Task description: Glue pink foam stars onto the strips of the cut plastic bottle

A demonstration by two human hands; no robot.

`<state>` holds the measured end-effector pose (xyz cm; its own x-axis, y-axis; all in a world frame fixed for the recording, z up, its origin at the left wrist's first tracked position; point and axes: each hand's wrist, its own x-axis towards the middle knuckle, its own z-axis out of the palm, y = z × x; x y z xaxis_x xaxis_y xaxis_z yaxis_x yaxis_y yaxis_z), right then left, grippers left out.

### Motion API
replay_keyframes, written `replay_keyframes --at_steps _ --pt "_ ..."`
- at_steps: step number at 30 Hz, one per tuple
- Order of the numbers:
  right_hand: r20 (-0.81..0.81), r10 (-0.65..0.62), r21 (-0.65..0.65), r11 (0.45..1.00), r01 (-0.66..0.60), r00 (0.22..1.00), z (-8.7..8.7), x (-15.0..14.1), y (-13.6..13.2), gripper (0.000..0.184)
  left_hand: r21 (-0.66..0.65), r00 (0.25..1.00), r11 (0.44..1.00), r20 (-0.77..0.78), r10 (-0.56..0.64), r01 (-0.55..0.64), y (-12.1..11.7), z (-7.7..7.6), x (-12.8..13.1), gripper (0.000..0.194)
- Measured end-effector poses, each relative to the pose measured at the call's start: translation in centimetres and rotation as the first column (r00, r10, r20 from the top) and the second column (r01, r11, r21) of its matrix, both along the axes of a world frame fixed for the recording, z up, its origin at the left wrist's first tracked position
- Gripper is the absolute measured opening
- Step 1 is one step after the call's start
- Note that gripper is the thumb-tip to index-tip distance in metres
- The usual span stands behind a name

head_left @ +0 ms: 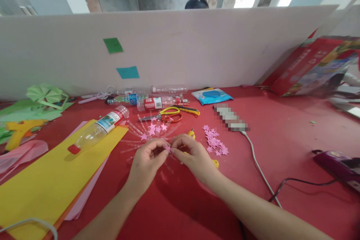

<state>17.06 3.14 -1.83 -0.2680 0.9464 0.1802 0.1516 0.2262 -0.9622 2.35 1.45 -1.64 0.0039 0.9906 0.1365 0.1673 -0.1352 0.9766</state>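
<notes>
Fingers of the left hand [144, 163] and right hand [198, 157] are nearly tip to tip just below the middle of the frame, thumb and forefinger of each closed on a small pink five-pointed star [168, 149]. The star is held above the red tabletop [180, 213], near the lower right part of a spread of clear plastic strips [135, 144] that fan outward, with more pink stars [152, 129] around their centre.

Handling so small and thin a piece well seems to call for a light pinch at its edges, both wrists low and steady, and the face left uncovered so that its points neither bend nor crease.

The star has no clear long axis, its arms looking about equal; the fingertips cover much of it, so which way each point faces cannot be told.

To the right of the right hand lies a loose pile of pink stars [214, 141]. Partly hidden behind that hand is a yellow tool [215, 163]. Yellow-and-red-handled scissors [170, 111] lie above the strips, blades toward the left.
</notes>
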Motion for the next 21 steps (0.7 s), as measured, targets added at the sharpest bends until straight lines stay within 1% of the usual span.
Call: replay_keyframes --at_steps 6,11,17,21 --pt "0.007 -0.009 0.020 1.000 0.008 1.000 -0.3 -0.1 0.1 0.009 -0.021 1.000 1.000 0.003 0.000 0.000 0.0 -0.1 0.0 0.005" --pt "0.015 -0.012 0.040 0.999 0.011 1.000 -0.6 -0.1 0.0 0.010 -0.028 0.999 0.999 0.040 -0.016 0.017 0.2 -0.4 -0.1 0.007" --pt "0.001 -0.015 0.043 0.999 0.015 1.000 -0.8 -0.1 0.0 0.009 -0.002 0.999 0.999 -0.027 -0.037 0.037 0.2 -0.6 -0.3 0.011" --pt "-0.015 -0.018 0.056 0.998 0.019 1.000 -1.0 -0.1 0.1 0.007 0.021 0.999 0.999 -0.039 -0.036 0.037 0.1 -0.7 -0.3 0.012"
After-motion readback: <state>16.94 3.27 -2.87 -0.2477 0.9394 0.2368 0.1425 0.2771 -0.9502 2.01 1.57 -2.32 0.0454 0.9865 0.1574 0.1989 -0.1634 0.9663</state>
